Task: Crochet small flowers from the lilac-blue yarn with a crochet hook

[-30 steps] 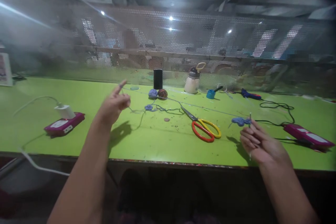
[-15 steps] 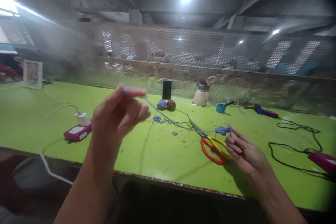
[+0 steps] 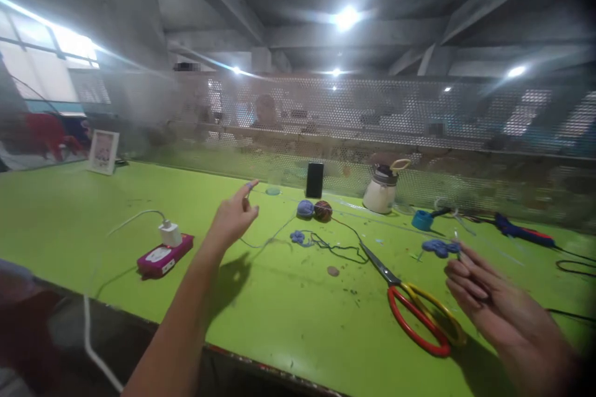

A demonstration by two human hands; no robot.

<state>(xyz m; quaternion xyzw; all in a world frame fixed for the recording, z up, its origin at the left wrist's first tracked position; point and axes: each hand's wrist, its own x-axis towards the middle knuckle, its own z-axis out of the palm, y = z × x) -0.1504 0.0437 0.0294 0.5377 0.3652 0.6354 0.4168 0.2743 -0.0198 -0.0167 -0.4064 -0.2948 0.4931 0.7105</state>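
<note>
Blue-purple yarn is looped round the raised index finger of my left hand (image 3: 235, 217), whose other fingers are curled in. A strand stretches from that finger towards my right hand (image 3: 493, 298), which pinches a blue crocheted piece (image 3: 437, 248) with petal-like lobes. A slim pale tip pokes up at the right fingertips; I cannot make out the rest of it. Open scissors handles, red and yellow, belong to the scissors (image 3: 416, 316) lying just left of my right hand. Between the hands lie a small blue crocheted flower (image 3: 298, 236), a blue yarn ball (image 3: 305, 208) and a brown yarn ball (image 3: 323, 210).
A black phone (image 3: 315, 180) stands upright behind the yarn balls, near a white bottle (image 3: 380, 192). Towards the right back are a blue tape roll (image 3: 422, 219) and a blue-red tool (image 3: 524, 232). A magenta power strip (image 3: 165, 257) with a white charger lies left.
My left hand has moved away from me over the table, drawing the yarn out. My right hand still holds the crocheted piece. The camera view has shifted, so the table sits lower and further right.
</note>
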